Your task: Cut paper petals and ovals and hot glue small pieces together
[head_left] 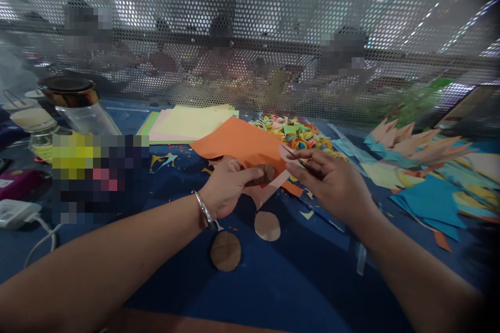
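My left hand [226, 187] pinches a sheet of orange paper [242, 140], its thumb pressing a small brown disc [265, 173] against it. In my right hand [332, 182] is a thin dark tool that looks like a pair of scissors [300, 158], mostly covered by the fingers, its tip at the paper's right edge. A pale pink rounded piece [287, 153] shows at that tip. Below the sheet hangs a pale pink paper piece [269, 192]. On the blue table, nearer me, lie a pale pink disc [267, 226] and a brown disc [225, 251].
Behind the hands are stacked coloured sheets [187, 125] and a heap of paper scraps [300, 132]. Folded pointed paper shapes [414, 145] and blue paper pieces [429, 203] lie right. A lidded jar [82, 106], bottle [39, 132] and white charger [19, 213] stand left. A perforated metal panel [250, 73] rises beyond.
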The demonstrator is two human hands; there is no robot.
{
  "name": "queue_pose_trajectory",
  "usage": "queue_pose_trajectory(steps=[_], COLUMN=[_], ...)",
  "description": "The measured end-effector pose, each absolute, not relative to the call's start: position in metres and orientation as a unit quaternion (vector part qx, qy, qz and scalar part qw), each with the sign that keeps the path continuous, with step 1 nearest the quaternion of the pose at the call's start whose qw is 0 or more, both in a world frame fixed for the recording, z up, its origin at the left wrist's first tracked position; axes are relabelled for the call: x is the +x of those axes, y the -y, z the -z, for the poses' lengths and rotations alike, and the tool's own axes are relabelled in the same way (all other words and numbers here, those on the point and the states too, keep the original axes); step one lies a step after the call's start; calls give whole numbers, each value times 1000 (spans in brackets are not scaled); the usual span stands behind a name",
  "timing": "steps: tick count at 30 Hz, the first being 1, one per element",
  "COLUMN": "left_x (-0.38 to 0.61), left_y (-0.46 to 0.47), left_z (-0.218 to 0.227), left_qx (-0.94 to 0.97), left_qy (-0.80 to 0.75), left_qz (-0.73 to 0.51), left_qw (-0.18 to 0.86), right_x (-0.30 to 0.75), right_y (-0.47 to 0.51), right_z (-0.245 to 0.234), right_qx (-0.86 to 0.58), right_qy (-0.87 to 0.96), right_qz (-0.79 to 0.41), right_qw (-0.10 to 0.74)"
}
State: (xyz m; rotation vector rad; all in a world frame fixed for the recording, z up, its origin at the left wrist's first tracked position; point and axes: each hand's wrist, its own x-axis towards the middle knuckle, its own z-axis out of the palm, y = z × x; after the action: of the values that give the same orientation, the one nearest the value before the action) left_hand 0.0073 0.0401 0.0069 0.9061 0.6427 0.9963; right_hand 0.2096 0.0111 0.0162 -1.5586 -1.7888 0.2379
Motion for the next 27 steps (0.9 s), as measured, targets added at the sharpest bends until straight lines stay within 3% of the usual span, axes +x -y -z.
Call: queue_pose_trajectory(steps=[11, 19, 27], left_x=[18, 13, 12], left_y=[-31, -31, -40], left_z=[-12, -4, -4], left_qx=[419, 384, 347], left_qy=[-257, -329, -339], left_qz=[-490, -390, -456], left_qw=[720, 770, 746], right_x=[196, 195, 192], right_y=[-13, -12, -12], right_z=[-13, -12, -11], right_qx=[-557, -564, -519], right_qy=[647, 640, 542], right_qz=[-306, -304, -415], right_qw=[421, 424, 515])
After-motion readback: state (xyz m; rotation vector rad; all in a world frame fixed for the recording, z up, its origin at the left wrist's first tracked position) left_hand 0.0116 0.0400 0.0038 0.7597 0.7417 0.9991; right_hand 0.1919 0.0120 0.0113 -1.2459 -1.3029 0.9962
